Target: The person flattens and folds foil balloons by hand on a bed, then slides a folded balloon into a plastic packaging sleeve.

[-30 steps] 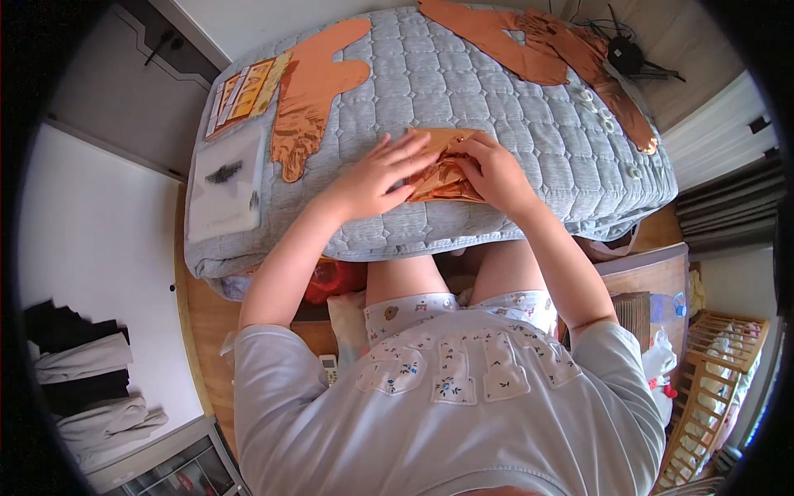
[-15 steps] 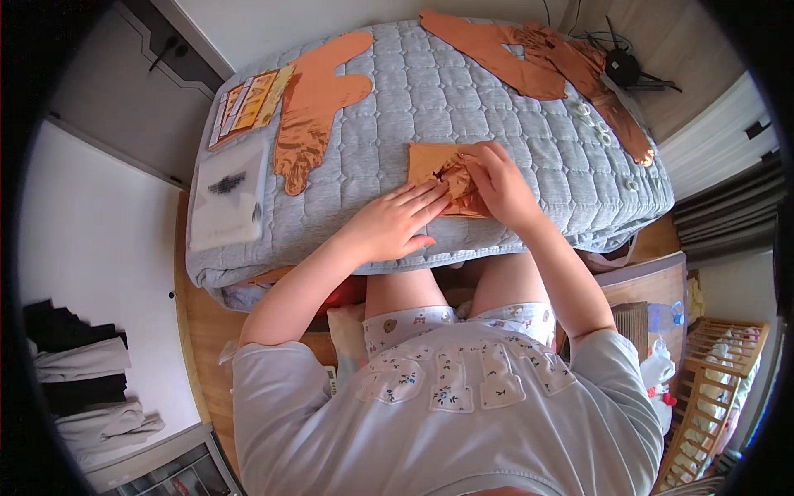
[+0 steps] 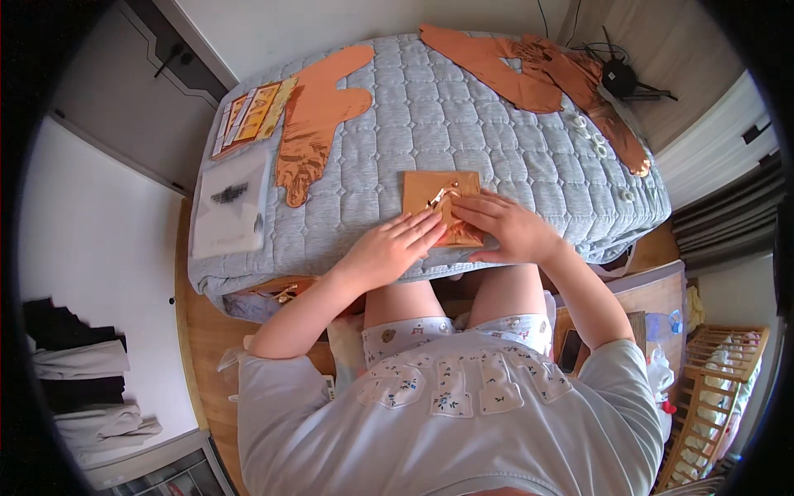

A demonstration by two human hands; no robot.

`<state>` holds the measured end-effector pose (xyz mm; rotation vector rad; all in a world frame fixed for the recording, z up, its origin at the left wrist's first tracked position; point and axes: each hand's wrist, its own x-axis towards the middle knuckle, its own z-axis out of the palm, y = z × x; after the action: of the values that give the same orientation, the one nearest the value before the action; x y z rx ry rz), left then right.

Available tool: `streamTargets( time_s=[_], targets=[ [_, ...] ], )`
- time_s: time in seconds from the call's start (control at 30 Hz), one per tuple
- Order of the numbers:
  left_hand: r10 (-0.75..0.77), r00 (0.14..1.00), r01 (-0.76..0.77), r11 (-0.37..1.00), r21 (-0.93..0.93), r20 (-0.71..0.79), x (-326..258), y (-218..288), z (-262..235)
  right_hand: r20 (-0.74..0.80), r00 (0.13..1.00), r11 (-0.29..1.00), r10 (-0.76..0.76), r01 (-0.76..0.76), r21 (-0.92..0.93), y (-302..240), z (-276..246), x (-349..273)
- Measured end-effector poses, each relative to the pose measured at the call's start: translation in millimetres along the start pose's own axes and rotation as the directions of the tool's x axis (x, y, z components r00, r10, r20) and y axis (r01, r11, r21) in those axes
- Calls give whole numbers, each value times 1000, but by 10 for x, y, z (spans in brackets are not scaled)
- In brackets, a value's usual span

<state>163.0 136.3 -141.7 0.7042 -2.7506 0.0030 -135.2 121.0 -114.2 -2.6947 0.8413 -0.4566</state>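
A square copper-coloured card or packet (image 3: 418,188) lies at the bed's near edge. Crumpled shiny copper foil (image 3: 460,231) rests on it, partly hidden by my fingers. My left hand (image 3: 394,248) presses on its left side, fingers stretched out and flat. From the right, my right hand (image 3: 506,226) lays its extended fingers over the foil, close to the left fingertips. Neither hand grips anything that I can see. Farther left spreads a flat copper foil balloon (image 3: 324,103), wrinkled at its near end. Another copper foil piece (image 3: 529,78) stretches across the far right.
Beside the left balloon are printed yellow-orange packets (image 3: 255,112) and a clear plastic bag (image 3: 227,207) with dark marks. Small whitish rolls (image 3: 597,145) lie at the right of the grey quilted bed (image 3: 413,107). A black router-like device (image 3: 620,78) stands at the back right.
My right hand has gone from pinching up the foil to lying flatter on it. Both hands and the square packet appear slightly lower in view, as the view has tilted.
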Motion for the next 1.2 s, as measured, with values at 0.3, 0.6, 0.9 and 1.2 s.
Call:
streamTargets(
  time_s=[0.3,0.6,0.9,1.2],
  targets=[
    [-125,987,102,973,-209,-100,-182,197,-461,-336,925,984,-177,161,-74,-193,335,107],
    [-540,752,383,825,-415,-378,109,-1196,-1146,-389,726,509,568,62,858,449,157,800],
    [-821,522,841,451,299,-230,-192,-2914,-688,-306,522,154,796,314,937,1027,275,981],
    [-807,435,900,380,212,-400,-160,-2805,-1041,-256,484,155,837,239,959,931,225,1016]
  ],
)
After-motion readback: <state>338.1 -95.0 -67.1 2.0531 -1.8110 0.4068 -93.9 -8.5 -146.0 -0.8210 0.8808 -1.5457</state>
